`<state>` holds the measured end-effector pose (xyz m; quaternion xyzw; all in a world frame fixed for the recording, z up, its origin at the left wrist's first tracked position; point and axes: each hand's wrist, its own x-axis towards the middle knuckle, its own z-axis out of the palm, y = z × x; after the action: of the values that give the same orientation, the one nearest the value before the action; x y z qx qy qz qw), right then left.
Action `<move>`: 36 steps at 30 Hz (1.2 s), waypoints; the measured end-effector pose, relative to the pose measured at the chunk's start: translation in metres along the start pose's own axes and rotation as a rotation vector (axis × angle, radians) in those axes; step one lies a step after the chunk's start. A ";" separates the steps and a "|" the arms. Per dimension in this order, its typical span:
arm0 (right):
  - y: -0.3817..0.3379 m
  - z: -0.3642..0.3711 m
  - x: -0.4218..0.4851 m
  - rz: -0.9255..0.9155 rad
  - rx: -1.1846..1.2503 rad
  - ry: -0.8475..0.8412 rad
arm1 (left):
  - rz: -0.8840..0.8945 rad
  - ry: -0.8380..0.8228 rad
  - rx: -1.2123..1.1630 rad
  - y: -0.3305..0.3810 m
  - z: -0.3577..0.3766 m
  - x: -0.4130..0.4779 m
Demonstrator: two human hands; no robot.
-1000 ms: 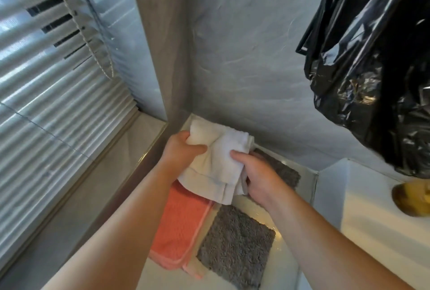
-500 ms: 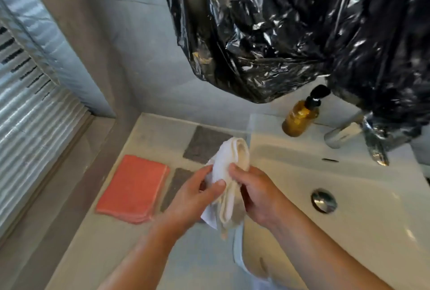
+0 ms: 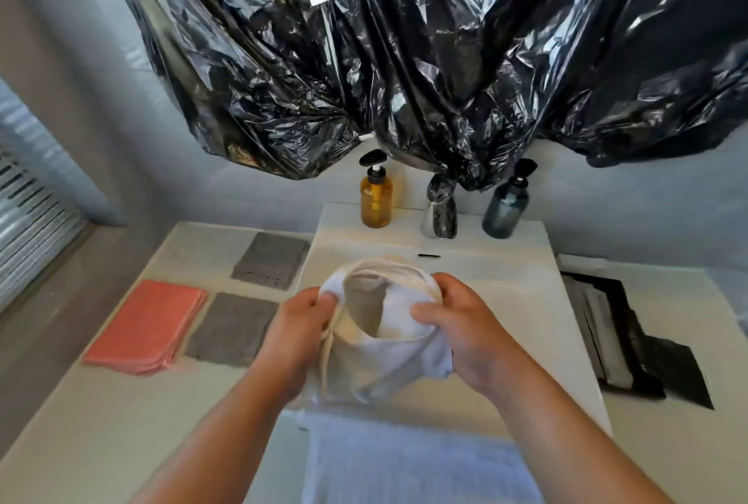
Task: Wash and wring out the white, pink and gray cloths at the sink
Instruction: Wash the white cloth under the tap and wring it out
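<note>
I hold the white cloth [image 3: 388,325] bunched in a loop over the white sink [image 3: 514,301]. My left hand [image 3: 297,335] grips its left side and my right hand [image 3: 461,325] grips its right side. The folded pink cloth [image 3: 145,325] lies on the counter at the left. Next to it lie two gray cloths, one near [image 3: 232,327] and one farther back [image 3: 271,260]. The tap [image 3: 439,212] stands at the back of the sink, partly wrapped in black plastic.
Black plastic bags [image 3: 425,58] hang low over the back of the sink. An amber pump bottle [image 3: 376,196] and a dark pump bottle [image 3: 508,204] flank the tap. A white towel [image 3: 404,459] hangs over the front edge. Dark folded items [image 3: 631,341] lie right of the sink. Blinds [image 3: 28,212] at left.
I lifted the white cloth off the pile at the left and carried it right, over the sink. My view turned from the window corner to face the sink.
</note>
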<state>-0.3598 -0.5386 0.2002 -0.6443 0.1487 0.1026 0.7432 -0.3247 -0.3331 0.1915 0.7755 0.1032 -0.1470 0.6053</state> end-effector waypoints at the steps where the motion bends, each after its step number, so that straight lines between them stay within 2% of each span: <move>1: -0.003 -0.013 -0.006 -0.006 -0.007 0.007 | 0.011 0.023 -0.002 0.003 0.008 -0.003; 4: -0.013 -0.044 -0.023 -0.025 0.064 -0.028 | 0.009 0.042 -0.052 0.013 0.031 -0.011; 6: -0.021 -0.060 -0.032 -0.014 0.193 -0.100 | -0.022 -0.002 -0.115 0.022 0.049 -0.014; 9: -0.030 -0.072 -0.041 -0.031 0.370 -0.266 | 0.020 -0.074 -0.009 0.034 0.076 -0.020; 11: -0.033 -0.077 -0.042 -0.064 0.358 -0.222 | 0.256 -0.021 0.117 0.033 0.090 -0.033; 13: -0.035 -0.078 -0.042 -0.089 0.301 -0.139 | 0.454 -0.070 0.134 0.025 0.103 -0.055; 15: -0.035 -0.076 -0.043 -0.083 0.248 -0.108 | 0.431 -0.172 0.165 0.018 0.111 -0.064; 17: -0.032 -0.076 -0.044 -0.079 0.200 -0.085 | 0.410 -0.149 0.271 0.014 0.116 -0.059; 19: -0.031 -0.080 -0.041 -0.107 0.109 -0.004 | 0.386 -0.087 0.285 0.016 0.115 -0.052; 21: -0.032 -0.092 -0.038 -0.187 -0.051 0.129 | 0.338 -0.028 0.128 0.023 0.109 -0.047; 24: -0.044 -0.114 -0.032 -0.371 -0.494 0.273 | 0.189 0.040 -0.131 0.033 0.090 -0.038; 26: -0.050 -0.129 -0.028 -0.404 -0.777 0.369 | 0.076 0.098 -0.355 0.041 0.077 -0.030; 28: -0.048 -0.146 -0.023 -0.361 -0.953 0.454 | 0.000 0.189 -0.582 0.047 0.064 -0.021; 30: -0.042 -0.158 -0.018 -0.282 -1.003 0.489 | -0.022 0.239 -0.700 0.051 0.054 -0.010; 34: -0.027 -0.158 -0.009 -0.076 -1.018 0.446 | 0.012 0.233 -0.712 0.056 0.045 -0.003; 36: -0.021 -0.154 -0.008 0.058 -1.150 0.338 | 0.041 0.173 -0.644 0.062 0.049 -0.007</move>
<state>-0.3737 -0.6934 0.2036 -0.9461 0.2032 0.0830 0.2382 -0.3154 -0.3954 0.2399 0.5557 0.1796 -0.0281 0.8113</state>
